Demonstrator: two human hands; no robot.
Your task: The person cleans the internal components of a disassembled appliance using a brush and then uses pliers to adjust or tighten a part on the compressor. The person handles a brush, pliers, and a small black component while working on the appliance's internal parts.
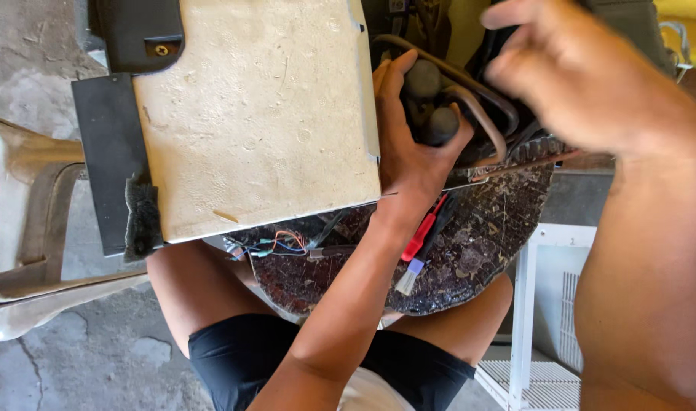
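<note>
Both hands [413, 144] [584, 76] on dark pipes [439, 114]

A flat-topped unit [257, 114] rests on a round surface [477, 251] above the seated person's lap. Wires [276, 243] lie beneath its near edge, a screwdriver [424, 236] to their right, a grille [561, 304] farther right on the floor.
</note>
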